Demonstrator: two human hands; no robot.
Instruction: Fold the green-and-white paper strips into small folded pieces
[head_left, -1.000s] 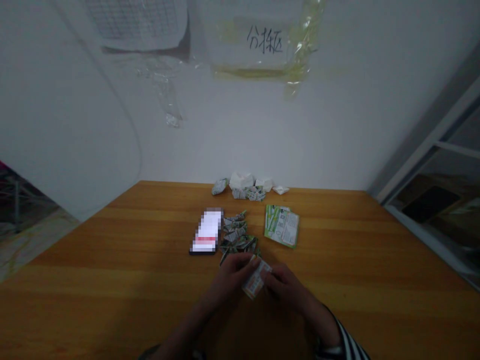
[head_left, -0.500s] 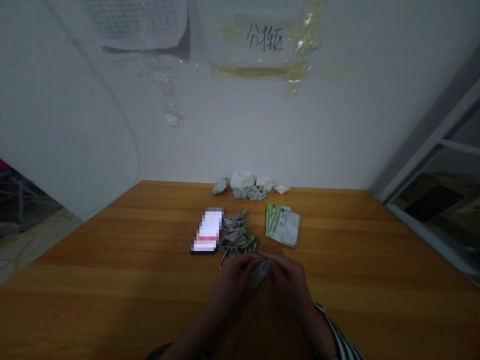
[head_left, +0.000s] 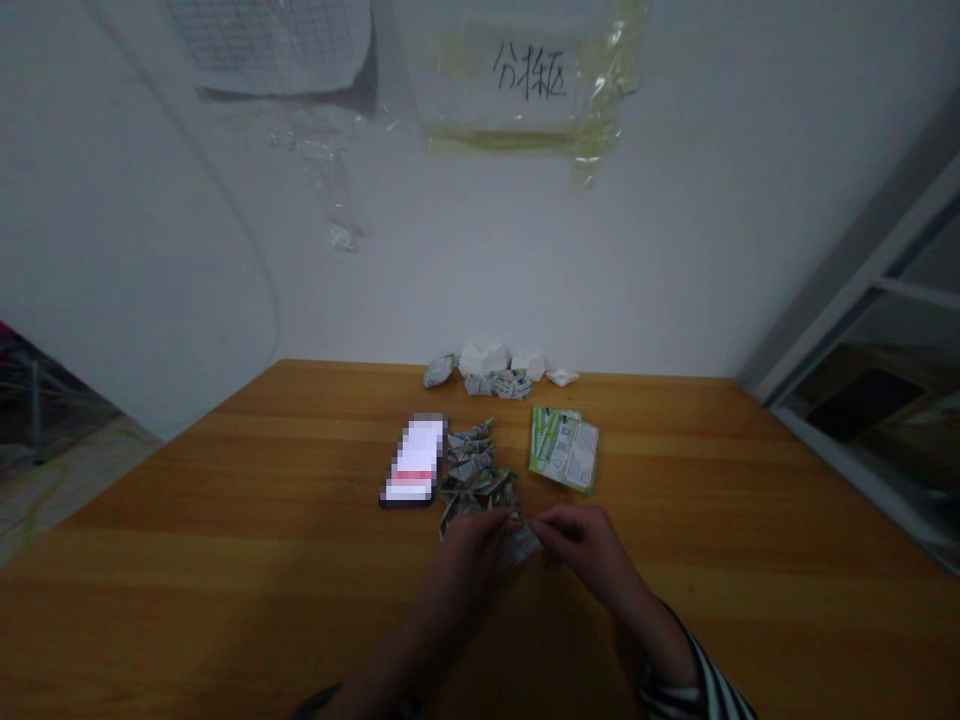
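A creased printed wrapper (head_left: 521, 547); pinched between the hands (head_left: 577, 545).

Two bare hands over a wooden table (head_left: 225, 470), the left hand (head_left: 469, 565) and right hand (head_left: 581, 545) pinching a small folded paper packet (head_left: 523, 545) between them. Striped sleeve (head_left: 709, 680) at the right wrist. Just past the hands, a heap of folded green-and-white wrappers (head_left: 474, 478), with a phone (head_left: 411, 460), screen blurred, on its left and flat green-and-white packets (head_left: 564, 450) on its right. Crumpled white paper (head_left: 484, 362) along the far edge, below a taped note (head_left: 521, 75) with handwritten Chinese characters on the wall (head_left: 517, 270).
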